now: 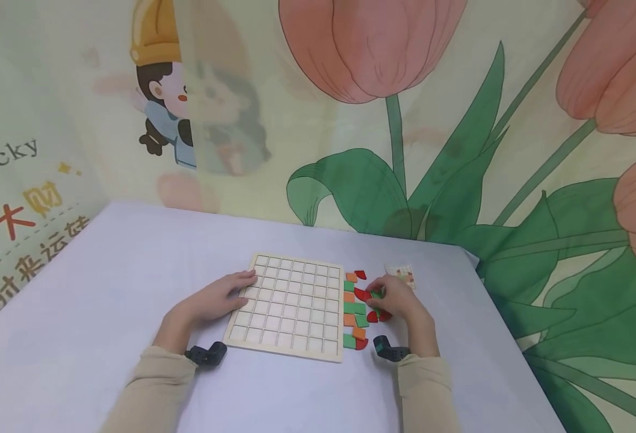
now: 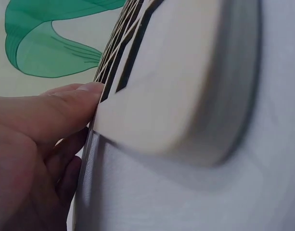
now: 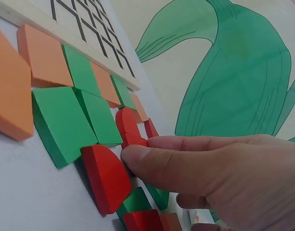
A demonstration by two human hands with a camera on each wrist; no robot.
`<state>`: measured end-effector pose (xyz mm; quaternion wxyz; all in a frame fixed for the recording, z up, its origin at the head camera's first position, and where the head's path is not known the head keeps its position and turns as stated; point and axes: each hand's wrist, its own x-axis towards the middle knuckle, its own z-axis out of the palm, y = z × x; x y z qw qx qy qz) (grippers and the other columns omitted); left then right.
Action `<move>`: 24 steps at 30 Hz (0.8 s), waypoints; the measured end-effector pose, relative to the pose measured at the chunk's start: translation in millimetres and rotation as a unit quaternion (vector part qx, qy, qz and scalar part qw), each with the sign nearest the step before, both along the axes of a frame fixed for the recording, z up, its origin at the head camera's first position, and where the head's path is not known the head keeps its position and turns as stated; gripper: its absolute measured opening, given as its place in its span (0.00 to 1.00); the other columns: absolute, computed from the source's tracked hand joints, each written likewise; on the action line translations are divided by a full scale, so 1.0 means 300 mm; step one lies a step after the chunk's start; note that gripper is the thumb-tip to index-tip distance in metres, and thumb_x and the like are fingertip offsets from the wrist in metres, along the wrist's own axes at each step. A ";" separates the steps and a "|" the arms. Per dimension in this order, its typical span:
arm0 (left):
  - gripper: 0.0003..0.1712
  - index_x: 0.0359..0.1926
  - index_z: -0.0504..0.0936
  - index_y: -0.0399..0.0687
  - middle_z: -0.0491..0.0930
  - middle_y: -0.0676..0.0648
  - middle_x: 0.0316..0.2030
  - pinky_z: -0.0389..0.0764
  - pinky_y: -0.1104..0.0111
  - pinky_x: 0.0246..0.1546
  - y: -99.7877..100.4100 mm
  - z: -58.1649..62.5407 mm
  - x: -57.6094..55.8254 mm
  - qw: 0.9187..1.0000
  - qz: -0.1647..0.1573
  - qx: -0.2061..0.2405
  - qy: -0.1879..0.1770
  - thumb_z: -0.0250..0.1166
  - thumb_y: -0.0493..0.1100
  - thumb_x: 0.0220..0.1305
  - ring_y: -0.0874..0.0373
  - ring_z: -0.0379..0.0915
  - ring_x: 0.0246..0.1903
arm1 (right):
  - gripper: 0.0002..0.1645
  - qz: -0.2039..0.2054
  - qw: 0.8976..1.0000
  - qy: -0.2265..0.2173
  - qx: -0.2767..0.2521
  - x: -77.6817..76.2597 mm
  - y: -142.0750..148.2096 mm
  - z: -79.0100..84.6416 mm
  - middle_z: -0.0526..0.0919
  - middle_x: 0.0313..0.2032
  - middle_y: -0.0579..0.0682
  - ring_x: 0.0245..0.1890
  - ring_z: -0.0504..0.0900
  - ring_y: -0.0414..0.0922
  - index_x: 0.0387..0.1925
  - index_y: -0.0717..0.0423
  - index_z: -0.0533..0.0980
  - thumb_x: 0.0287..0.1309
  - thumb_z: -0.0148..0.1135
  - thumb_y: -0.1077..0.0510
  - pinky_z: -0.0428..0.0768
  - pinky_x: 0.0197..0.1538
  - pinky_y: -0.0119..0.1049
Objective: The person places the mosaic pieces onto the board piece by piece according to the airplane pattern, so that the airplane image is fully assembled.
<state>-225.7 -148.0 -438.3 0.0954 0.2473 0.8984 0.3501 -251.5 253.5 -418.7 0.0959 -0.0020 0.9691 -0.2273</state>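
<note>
A light wooden grid board (image 1: 290,304) lies flat, with my left hand (image 1: 217,297) at its left edge. The fingers are spread along that edge, and in the left wrist view the left hand (image 2: 46,125) touches the board's rim (image 2: 142,120). On the right, my right hand (image 1: 399,297) is among the coloured pieces. Between its thumb and forefinger, the right hand (image 3: 195,168) pinches a small red block (image 3: 132,138), partly hidden by the fingertips. A rounded red piece (image 3: 125,118) lies against it. A red quarter-round block (image 3: 106,178) and green blocks (image 3: 63,122) are nearby.
Orange blocks (image 1: 349,320) and green blocks (image 1: 352,308) line the board's right side. Beyond the right hand lies a small printed card (image 1: 406,275). A white cloth covers the table (image 1: 285,397), and a tulip-patterned backdrop (image 1: 350,180) stands behind it.
</note>
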 end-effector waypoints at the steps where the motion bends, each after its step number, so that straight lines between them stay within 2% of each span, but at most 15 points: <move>1: 0.30 0.68 0.63 0.38 0.56 0.39 0.71 0.51 0.45 0.71 0.001 -0.003 0.004 1.000 0.003 0.000 -0.007 0.56 0.40 0.66 0.38 0.46 0.71 | 0.20 0.000 1.000 -0.001 0.002 0.001 -0.003 -0.003 0.80 0.42 0.50 0.42 0.74 0.47 0.45 0.50 0.81 0.47 0.74 0.53 0.83 0.39 0.34; 3: 0.30 0.68 0.63 0.39 0.56 0.39 0.71 0.51 0.45 0.71 0.000 -0.008 0.010 1.000 0.008 0.000 -0.016 0.56 0.40 0.67 0.38 0.45 0.72 | 0.20 -0.002 1.000 -0.002 0.005 0.005 -0.010 -0.010 0.80 0.42 0.49 0.41 0.75 0.46 0.44 0.49 0.81 0.46 0.74 0.52 0.83 0.38 0.34; 8: 0.30 0.68 0.63 0.38 0.56 0.39 0.71 0.51 0.45 0.71 -0.004 -0.010 0.022 1.000 0.017 -0.003 -0.011 0.56 0.39 0.67 0.38 0.46 0.71 | 0.17 -0.003 1.000 -0.005 -0.005 0.015 -0.023 -0.015 0.80 0.39 0.48 0.37 0.75 0.45 0.41 0.48 0.80 0.46 0.74 0.53 0.82 0.34 0.32; 12: 0.30 0.68 0.61 0.36 0.55 0.38 0.72 0.51 0.45 0.71 -0.003 -0.009 0.027 1.000 -0.001 -0.009 0.004 0.54 0.40 0.68 0.38 0.45 0.72 | 0.14 0.002 1.000 -0.001 -0.004 0.019 -0.022 -0.005 0.80 0.35 0.47 0.34 0.76 0.44 0.37 0.49 0.79 0.47 0.73 0.55 0.82 0.33 0.31; 15: 0.30 0.68 0.61 0.35 0.53 0.38 0.72 0.51 0.46 0.71 -0.007 -0.004 0.029 1.000 -0.008 -0.007 0.010 0.54 0.41 0.69 0.38 0.45 0.72 | 0.15 0.007 1.000 0.001 -0.007 0.014 -0.029 0.011 0.80 0.34 0.47 0.34 0.76 0.44 0.38 0.49 0.78 0.47 0.73 0.55 0.81 0.33 0.31; 19: 0.31 0.69 0.61 0.37 0.53 0.40 0.72 0.51 0.46 0.71 -0.004 0.000 0.029 1.000 0.000 0.001 -0.001 0.55 0.42 0.69 0.39 0.44 0.72 | 0.16 0.021 1.000 0.002 -0.009 0.014 -0.040 0.032 0.78 0.34 0.48 0.35 0.75 0.44 0.40 0.49 0.78 0.49 0.72 0.52 0.79 0.32 0.31; 24: 0.33 0.70 0.61 0.41 0.54 0.43 0.73 0.51 0.46 0.71 -0.005 0.003 0.023 1.000 0.022 0.007 -0.020 0.58 0.43 0.67 0.40 0.44 0.72 | 0.14 0.052 0.999 -0.011 -0.005 0.014 -0.082 0.037 0.78 0.32 0.46 0.33 0.74 0.43 0.37 0.48 0.79 0.50 0.72 0.51 0.76 0.30 0.31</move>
